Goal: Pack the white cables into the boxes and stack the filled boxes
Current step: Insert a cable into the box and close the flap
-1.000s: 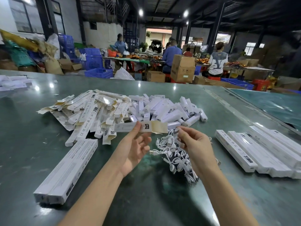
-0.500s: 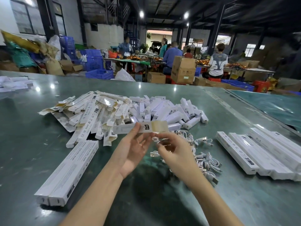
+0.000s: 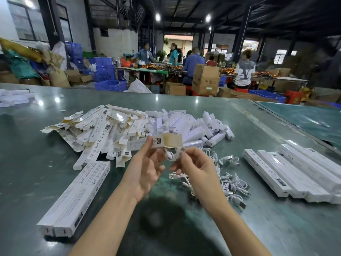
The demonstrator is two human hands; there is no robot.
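Fingers (image 3: 181,154) of the right hand (image 3: 198,169) now pinch one white cable (image 3: 172,154), lifted from the tabletop (image 3: 184,228) heap, at the open box (image 3: 156,142) pinched by the left hand (image 3: 145,169); insertion seems next.

Both forearms bare, no sleeves; left hand (image 3: 145,170) and right hand (image 3: 195,167) ungloved.

Your right hand (image 3: 195,167) is now raised off the cable pile (image 3: 228,180), where it was reaching one second ago, and is pinching a single coiled white cable (image 3: 172,154) against the open end of the box (image 3: 156,142) your left hand (image 3: 145,169) is gripping. The pile is lying spread out on the surface (image 3: 184,228) rather than gathered under your right hand.
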